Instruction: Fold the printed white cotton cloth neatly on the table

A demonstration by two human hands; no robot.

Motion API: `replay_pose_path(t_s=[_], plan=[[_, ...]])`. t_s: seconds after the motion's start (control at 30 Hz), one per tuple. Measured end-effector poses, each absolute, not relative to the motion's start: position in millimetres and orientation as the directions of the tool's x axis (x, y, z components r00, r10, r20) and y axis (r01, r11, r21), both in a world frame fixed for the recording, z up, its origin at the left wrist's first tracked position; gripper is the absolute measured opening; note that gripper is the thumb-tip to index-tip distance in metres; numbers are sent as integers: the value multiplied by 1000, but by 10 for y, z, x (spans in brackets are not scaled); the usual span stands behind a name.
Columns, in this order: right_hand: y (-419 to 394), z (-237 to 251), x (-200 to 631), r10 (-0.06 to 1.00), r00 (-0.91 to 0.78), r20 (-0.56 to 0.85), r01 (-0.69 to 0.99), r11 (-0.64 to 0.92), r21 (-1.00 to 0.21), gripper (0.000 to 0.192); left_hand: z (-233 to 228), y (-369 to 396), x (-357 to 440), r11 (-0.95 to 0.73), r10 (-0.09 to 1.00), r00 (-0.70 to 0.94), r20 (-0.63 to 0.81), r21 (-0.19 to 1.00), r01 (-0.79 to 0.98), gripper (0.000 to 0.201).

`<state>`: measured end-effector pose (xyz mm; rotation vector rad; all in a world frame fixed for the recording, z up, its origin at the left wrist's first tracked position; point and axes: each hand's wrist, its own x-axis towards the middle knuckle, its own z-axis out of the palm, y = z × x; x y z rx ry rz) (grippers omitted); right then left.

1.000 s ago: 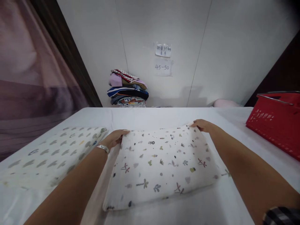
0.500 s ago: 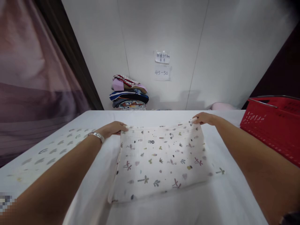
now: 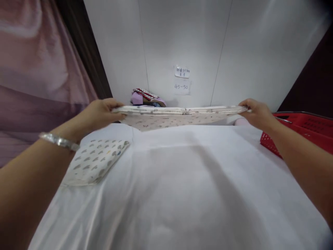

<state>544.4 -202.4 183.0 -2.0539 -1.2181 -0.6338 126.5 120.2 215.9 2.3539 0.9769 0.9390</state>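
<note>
A white printed cloth is stretched in the air between my two hands, above the far part of the table. Its near edge shows several stacked layers, and its underside slopes away from me. My left hand pinches the left corner between thumb and fingers; a silver bracelet circles that wrist. At the right corner, my right hand is closed on the same edge. Below and beyond my left hand lies a folded white cloth with grey cloud-like prints.
White fabric covers the table. A red basket stands at the right side. Behind the held cloth, a pile of folded fabrics rests against the wall, below two paper notes. A pink curtain hangs at left.
Both hands have lifted the printed cloth off the table and stretched it level, moving up and farther apart. The view has shifted, showing more of the cloud-print cloth.
</note>
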Motion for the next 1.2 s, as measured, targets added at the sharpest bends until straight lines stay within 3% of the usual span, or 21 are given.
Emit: replay_pose_path(t_s=[0.07,0.13,0.3,0.4,0.53,0.8,1.03,1.2], plan=[[-2293,1427,5299,583,349,733,931,-307,-199,14,1756,1010,1085,-891,453,709,541,292,347,25],[-2576,859,5157,623,297,724,950,-271,-156,18,1217,777,911,-953,296,798,524,106,284,25],[-3228,-489,4769,840,354,412,932,-282,-226,20,42,140,563,-988,154,938,310,77,137,33],[-3447,-802,4610,816,397,419,915,-319,-245,26,-237,-27,441,-987,161,927,338,76,144,38],[-3527,-806,4512,784,415,461,909,-334,-250,25,-348,-24,350,-975,222,879,423,66,214,37],[-3505,-745,4482,849,395,350,914,-325,-244,28,-504,-127,313,-950,313,856,412,127,287,35],[-3454,-568,4209,877,397,271,918,-382,-110,45,-483,-194,297,-937,349,862,366,122,327,36],[-3090,-516,3714,926,211,315,968,-152,-201,41,-442,-284,346,-917,398,839,371,190,351,36]])
